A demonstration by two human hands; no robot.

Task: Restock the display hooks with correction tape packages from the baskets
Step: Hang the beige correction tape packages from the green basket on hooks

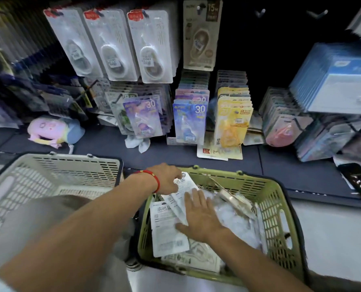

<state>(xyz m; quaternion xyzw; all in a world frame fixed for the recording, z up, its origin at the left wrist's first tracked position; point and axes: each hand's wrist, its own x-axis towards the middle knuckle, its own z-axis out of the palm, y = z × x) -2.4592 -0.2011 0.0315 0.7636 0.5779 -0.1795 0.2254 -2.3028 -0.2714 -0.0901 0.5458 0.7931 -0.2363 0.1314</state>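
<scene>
A dark display wall (259, 49) fills the upper half of your view, hung with rows of correction tape packages on hooks. Along its top edge, three full rows of clear blister packs (112, 45) hang left of centre, and a tan 15-metre pack (201, 36) hangs beside them. To its right, two bare hooks (316, 14) show near the top right corner, probably the ones waiting to be filled. Lower rows hold purple, blue (189, 123) and yellow packs (232, 123), their bottoms nearly touching the dark shelf ledge (281, 165).

Below the ledge sit two shopping baskets side by side. The cream basket (48, 178) at the lower left looks nearly empty. The green basket (281, 218), right of centre, holds loose correction tape packages (167, 234), mostly lying printed-back upward, over clear wrapping.

Both your hands are inside the green basket. Your left hand (167, 178), with a red cord bracelet (152, 178) at the wrist, reaches over the far left corner and its fingers close on the top edge of one white-backed package (183, 186), seemingly to lift it free. Your right hand (202, 216) lies flat and open, fingers spread, pressing on the neighbouring packages, likely to steady the pile while the other hand pulls.
</scene>
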